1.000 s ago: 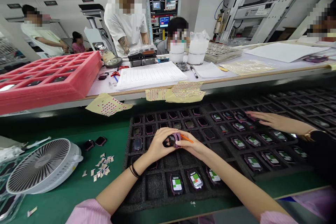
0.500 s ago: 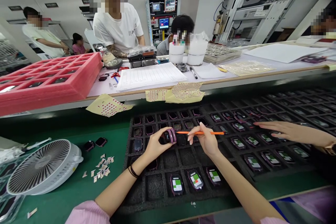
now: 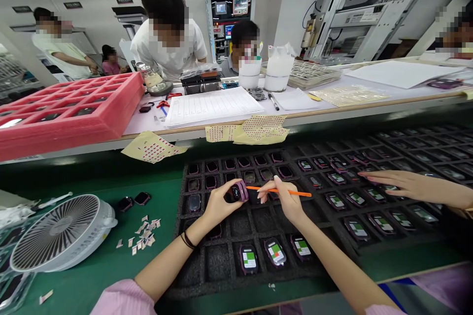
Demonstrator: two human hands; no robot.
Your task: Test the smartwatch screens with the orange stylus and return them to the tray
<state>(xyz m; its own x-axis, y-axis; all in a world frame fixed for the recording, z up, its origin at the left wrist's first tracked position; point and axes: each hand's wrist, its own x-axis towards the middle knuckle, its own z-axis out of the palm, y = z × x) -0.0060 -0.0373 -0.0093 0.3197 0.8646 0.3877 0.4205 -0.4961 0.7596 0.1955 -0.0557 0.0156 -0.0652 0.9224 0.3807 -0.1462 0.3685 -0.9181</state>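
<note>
Head view: left hand (image 3: 219,203) pinches a rounded purple-cased watch (image 3: 242,190), best held steady; right hand (image 3: 288,202) grips a slim orange stick (image 3: 301,194).

A white fan (image 3: 59,231) stands tilted on the green bench top (image 3: 99,285) at the left; beyond it a pink foam tray (image 3: 84,130) sits on the raised shelf (image 3: 143,125); to its right lie a printed sheet (image 3: 214,107) and a pen (image 3: 273,102), near two white tubs (image 3: 278,71); farther back, a person in a white T-shirt (image 3: 173,56) bends forward
</note>
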